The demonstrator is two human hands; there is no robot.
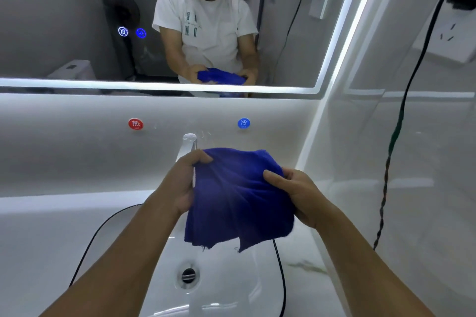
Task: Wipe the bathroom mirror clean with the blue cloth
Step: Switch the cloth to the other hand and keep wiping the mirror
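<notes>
The left hand point(180, 183) pinches the blue cloth point(237, 195) at its far left corner, thumb over the fabric. The right hand point(298, 193) grips its right edge, fingers curled behind. The cloth hangs between them over the glossy white sink point(226, 278), soft, napped and creased, its near hem frayed. Beyond stands the smooth faucet point(189, 145), then the flat, light-edged mirror point(64, 8), well apart from the cloth. Wiping looks not yet begun, so the whole glass seems left to do.

Left hand point(180, 183) and right hand point(296, 193) pinch the blue cloth point(237, 201) above the sink point(226, 291), below the mirror point(64, 8).
</notes>
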